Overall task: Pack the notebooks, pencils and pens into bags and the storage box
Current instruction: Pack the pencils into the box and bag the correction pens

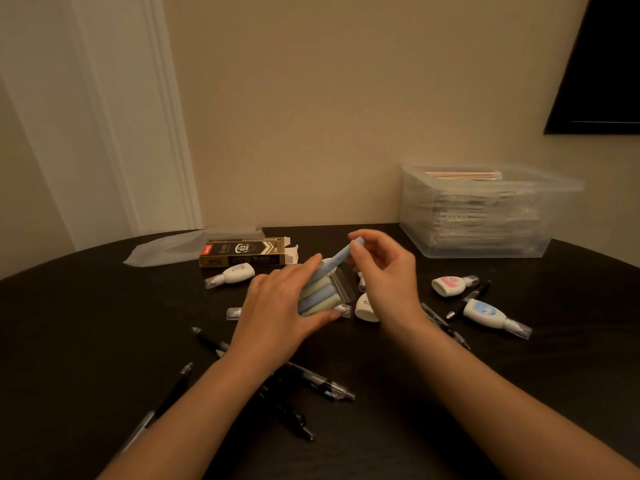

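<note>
A: Black pens (322,388) on desk (381,431), nearer than left hand (277,306); its state?
B: Curled round a clear case (346,289) of pastel pens (318,296). Right hand (384,275) pinches a blue pen (337,259) above it; storage box (485,220) beyond.

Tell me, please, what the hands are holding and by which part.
The left hand grips the pen case around its sides; the right hand pinches the blue pen by its upper end.

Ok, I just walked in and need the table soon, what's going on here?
A person is packing stationery. The left hand holds a clear case of pastel pens; the right hand pinches a blue pen at its mouth. Black pens and correction tapes lie loose on the table; the storage box stands behind.
</note>
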{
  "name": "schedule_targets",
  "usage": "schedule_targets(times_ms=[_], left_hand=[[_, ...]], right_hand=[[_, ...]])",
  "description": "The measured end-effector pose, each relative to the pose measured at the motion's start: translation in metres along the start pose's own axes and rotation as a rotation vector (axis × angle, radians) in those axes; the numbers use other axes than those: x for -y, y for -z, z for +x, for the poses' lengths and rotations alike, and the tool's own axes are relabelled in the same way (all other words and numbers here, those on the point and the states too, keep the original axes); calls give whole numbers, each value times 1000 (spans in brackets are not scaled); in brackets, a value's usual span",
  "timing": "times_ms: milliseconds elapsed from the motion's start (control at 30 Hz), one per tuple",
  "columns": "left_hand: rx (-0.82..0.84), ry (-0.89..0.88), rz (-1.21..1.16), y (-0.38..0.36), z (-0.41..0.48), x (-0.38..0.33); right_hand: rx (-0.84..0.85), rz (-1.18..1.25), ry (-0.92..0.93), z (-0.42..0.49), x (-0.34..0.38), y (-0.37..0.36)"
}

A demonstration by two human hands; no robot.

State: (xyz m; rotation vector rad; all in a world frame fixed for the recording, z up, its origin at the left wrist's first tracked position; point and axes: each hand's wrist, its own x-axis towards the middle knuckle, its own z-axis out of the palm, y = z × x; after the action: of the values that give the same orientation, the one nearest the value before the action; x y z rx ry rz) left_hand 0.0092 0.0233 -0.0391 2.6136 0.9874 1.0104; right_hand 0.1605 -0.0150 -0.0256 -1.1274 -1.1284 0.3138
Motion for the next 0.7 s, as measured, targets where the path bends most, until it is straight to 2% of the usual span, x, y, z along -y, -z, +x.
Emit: schedule_targets(times_ms=[67,467,700], left_hand=[[-6,-3,-9,0,0,0],[-82,-36,-30,2,0,-2],[-124,-34,-22,3,0,7]], right_hand=[[68,-39,16,-5,1,-3],[216,-124,65,-10,3,-5],[366,-84,-41,-13,-1,-4]])
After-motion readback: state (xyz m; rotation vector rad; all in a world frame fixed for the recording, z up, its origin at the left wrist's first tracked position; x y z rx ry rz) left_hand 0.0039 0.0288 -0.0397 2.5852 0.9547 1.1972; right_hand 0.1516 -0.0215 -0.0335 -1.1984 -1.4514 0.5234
